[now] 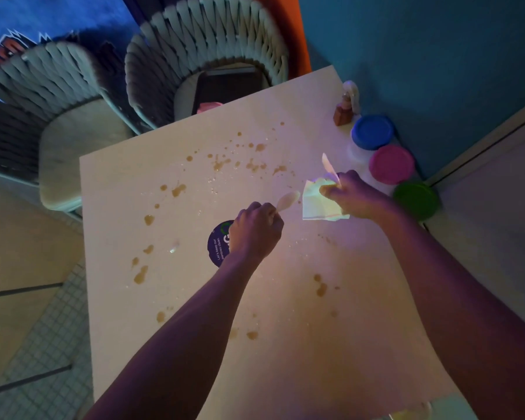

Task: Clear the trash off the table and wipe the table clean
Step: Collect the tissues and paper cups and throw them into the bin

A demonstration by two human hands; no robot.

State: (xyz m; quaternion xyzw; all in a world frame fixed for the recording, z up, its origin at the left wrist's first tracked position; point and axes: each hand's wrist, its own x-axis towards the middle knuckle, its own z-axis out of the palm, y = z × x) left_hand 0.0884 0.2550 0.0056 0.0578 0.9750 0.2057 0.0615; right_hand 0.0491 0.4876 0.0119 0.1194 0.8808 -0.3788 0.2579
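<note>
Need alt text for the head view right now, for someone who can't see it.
Over a stained white table, the left hand grips a plastic spoon and the right hand holds a crumpled napkin and a plastic knife.

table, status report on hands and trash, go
Left hand grips a plastic spoon. Right hand holds a crumpled napkin and a plastic knife. Table spotted with brown spills, unwiped. Three lidded jars along the wall edge.
</note>
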